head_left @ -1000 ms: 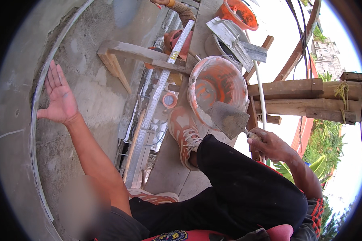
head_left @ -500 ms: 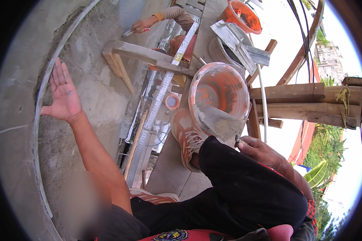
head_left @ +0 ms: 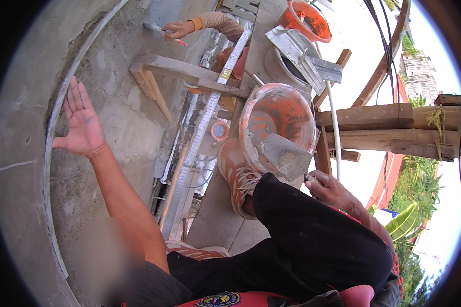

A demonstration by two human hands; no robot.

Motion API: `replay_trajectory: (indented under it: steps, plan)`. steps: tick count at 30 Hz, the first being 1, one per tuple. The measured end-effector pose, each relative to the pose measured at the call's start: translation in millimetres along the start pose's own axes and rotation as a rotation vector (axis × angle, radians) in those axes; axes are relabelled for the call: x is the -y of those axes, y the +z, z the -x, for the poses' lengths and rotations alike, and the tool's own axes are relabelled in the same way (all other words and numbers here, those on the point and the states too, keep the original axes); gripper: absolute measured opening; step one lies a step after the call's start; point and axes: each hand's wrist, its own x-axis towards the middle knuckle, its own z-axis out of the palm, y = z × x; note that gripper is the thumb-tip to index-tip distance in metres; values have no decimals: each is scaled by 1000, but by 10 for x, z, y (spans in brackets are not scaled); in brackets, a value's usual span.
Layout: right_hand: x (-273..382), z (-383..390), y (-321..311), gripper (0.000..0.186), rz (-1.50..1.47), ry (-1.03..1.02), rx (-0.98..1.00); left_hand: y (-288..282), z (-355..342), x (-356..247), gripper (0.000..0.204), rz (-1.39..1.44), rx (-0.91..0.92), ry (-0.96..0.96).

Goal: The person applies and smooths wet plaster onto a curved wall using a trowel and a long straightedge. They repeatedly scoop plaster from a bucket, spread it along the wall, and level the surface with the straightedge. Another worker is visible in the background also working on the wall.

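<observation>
- Trowel [head_left: 287, 156] gripped in our right hand [head_left: 332, 190], blade at the smeared bucket [head_left: 297, 115].
- Left hand [head_left: 84, 125] outspread, empty, beside the strip [head_left: 76, 63].
- Strip seems placed; rough wall [head_left: 79, 189] unfinished, we judge.

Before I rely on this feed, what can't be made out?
All in the head view:
- Grey metal trowel: handle mostly hidden by the right hand.
- Round, grey-smeared orange plastic bucket: part of the near rim behind the trowel.
- Round grey bucket: contents mostly under flat grey pieces.

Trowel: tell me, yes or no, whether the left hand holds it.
No, the right hand holds the trowel by its handle, while the left hand is open and empty.
</observation>
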Motion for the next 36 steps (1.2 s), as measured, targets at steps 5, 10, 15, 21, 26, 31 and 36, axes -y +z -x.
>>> replay_trajectory:
  steps: [5,10,15,21,26,31,36]
  plan:
    - [-33,-30,180,65,19,-59,-24,-11,-6,47,141,20,-1,-14]
    - [-191,-85,306,68,-95,-103,-41,-7,-6,42,141,38,-11,-14]
    - [-250,-207,345,68,-226,-68,72,-5,-11,42,143,21,8,-20]
    - [-232,-317,457,57,-535,-204,142,47,7,25,143,71,7,-14]
    - [-34,-203,143,39,-417,-291,90,54,7,138,136,60,-101,40]
    - [1235,-193,-280,22,-298,-491,122,148,6,57,131,69,-198,104]
    - [2486,-346,-17,24,-548,-764,160,209,-21,257,129,19,-347,150]
